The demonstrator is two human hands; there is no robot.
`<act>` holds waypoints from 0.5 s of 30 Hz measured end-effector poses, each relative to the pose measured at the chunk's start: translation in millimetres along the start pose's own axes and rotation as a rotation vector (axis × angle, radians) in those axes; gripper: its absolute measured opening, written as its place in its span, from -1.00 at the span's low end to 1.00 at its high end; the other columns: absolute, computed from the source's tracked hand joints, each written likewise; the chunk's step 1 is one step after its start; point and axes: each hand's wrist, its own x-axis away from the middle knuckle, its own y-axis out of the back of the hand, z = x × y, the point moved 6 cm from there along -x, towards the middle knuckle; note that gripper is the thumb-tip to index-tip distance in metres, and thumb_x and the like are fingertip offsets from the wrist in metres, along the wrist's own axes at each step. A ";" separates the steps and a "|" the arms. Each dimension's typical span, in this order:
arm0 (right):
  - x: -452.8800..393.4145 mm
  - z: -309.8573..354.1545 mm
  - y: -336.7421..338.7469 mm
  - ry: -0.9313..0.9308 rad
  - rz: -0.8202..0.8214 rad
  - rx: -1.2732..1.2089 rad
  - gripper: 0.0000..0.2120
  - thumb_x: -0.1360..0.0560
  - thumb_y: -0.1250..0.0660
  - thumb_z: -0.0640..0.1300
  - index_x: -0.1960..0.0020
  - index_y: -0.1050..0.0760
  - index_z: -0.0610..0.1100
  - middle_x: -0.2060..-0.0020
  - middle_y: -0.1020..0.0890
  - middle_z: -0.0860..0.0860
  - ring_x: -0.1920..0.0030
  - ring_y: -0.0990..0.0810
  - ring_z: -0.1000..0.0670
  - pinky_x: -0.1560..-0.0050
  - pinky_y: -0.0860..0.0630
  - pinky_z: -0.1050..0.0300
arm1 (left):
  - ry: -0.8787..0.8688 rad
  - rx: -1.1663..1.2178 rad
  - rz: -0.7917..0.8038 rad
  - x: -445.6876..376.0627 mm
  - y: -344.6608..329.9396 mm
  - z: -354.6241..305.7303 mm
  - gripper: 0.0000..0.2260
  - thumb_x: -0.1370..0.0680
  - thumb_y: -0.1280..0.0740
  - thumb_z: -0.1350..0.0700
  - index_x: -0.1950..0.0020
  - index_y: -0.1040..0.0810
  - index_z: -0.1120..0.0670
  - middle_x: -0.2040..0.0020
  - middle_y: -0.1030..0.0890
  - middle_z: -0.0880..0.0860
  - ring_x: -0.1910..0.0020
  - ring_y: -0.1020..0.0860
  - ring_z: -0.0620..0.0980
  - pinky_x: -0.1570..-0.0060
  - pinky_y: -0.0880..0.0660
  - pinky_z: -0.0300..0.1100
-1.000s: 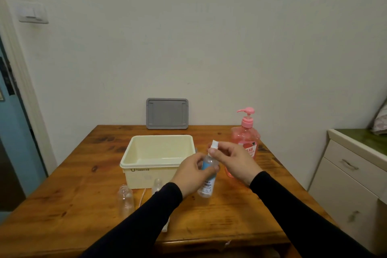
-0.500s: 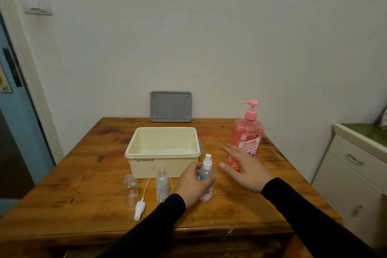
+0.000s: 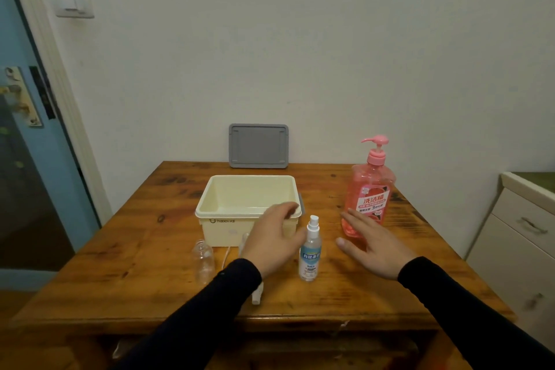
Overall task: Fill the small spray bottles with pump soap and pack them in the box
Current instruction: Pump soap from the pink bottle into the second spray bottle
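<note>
Nearest on the wooden table (image 3: pixel 150 273): a white spray head (image 3: pixel 257 296) lying by the left sleeve, an uncapped clear bottle (image 3: pixel 204 261) upright to its left. Capped spray bottle (image 3: pixel 310 252) stands upright between both hands, touched by neither. Left hand (image 3: pixel 274 239) fingers relaxed, holding nothing, in front of the cream box (image 3: pixel 231 204). Right hand (image 3: pixel 372 246) flat, fingers spread, holding nothing, in front of the pink pump soap (image 3: pixel 371 189). Box sits open mid-table. Grey lid (image 3: pixel 258 145) leans on the wall behind.
</note>
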 end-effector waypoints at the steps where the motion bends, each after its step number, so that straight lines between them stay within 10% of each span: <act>1: -0.2 0.0 0.6 0.001 -0.001 0.001 -0.18 -0.37 0.06 0.51 -0.52 0.00 0.11 -0.52 -0.06 0.12 -0.48 -0.10 0.05 -0.40 -0.11 0.06 | -0.028 -0.048 -0.042 -1.3 12.9 -1.0 -0.56 -0.49 -0.36 -0.03 -0.36 -0.39 -0.07 -0.16 -0.44 -0.20 -0.11 -0.40 -0.24 -0.09 -0.34 -0.33; 8: -0.6 1.4 -3.2 -0.017 0.017 -0.010 -0.19 -0.38 0.04 0.48 -0.52 -0.03 0.09 -0.52 -0.07 0.10 -0.47 -0.12 0.02 -0.40 -0.15 0.04 | 0.205 -0.256 -0.043 12.1 49.5 45.4 -0.45 -0.46 -0.37 -0.12 -0.40 -0.33 -0.05 -0.28 -0.45 -0.06 -0.21 -0.43 -0.09 -0.14 -0.45 -0.17; 15: -4.5 6.0 -6.2 -0.009 0.002 -0.028 -0.16 -0.35 0.05 0.51 -0.51 -0.08 0.08 -0.52 -0.10 0.08 -0.47 -0.14 0.01 -0.38 -0.15 0.06 | 0.318 -0.241 0.075 32.5 36.4 75.6 -0.71 -0.43 -0.38 -0.06 -0.08 -0.39 -0.07 0.06 -0.55 -0.10 0.08 -0.52 -0.10 0.07 -0.50 -0.14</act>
